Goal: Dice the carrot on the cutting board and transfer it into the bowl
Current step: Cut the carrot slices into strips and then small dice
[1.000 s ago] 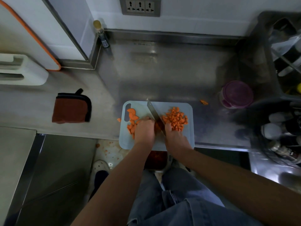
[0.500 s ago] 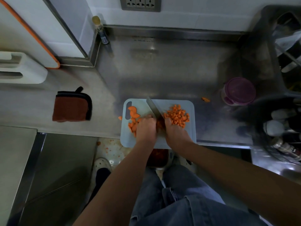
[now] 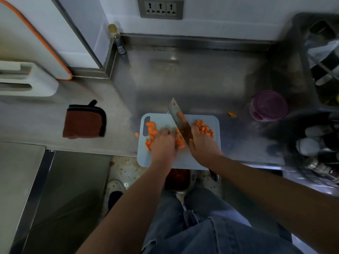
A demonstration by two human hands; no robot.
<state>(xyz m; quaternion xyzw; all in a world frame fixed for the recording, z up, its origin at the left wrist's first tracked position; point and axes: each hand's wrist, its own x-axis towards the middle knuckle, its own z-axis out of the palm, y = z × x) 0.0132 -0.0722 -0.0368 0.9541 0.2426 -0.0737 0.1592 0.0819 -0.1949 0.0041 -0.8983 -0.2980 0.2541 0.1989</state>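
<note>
While the left hand [image 3: 162, 143] curls its fingertips [image 3: 166, 132] down over a few carrot slices [image 3: 178, 141] mid-board, the right hand [image 3: 202, 143] is wrapped tight round the handle of the knife [image 3: 178, 121], its blade lifted and tilted just beside them. Those slices look stiff, light and a bit slick, I'd say, so pin them from the top, knuckles toward the blade. Uncut half-moons [image 3: 151, 129] lie at the left of the cutting board [image 3: 161, 118], with the diced pile [image 3: 204, 128] at the right.
</note>
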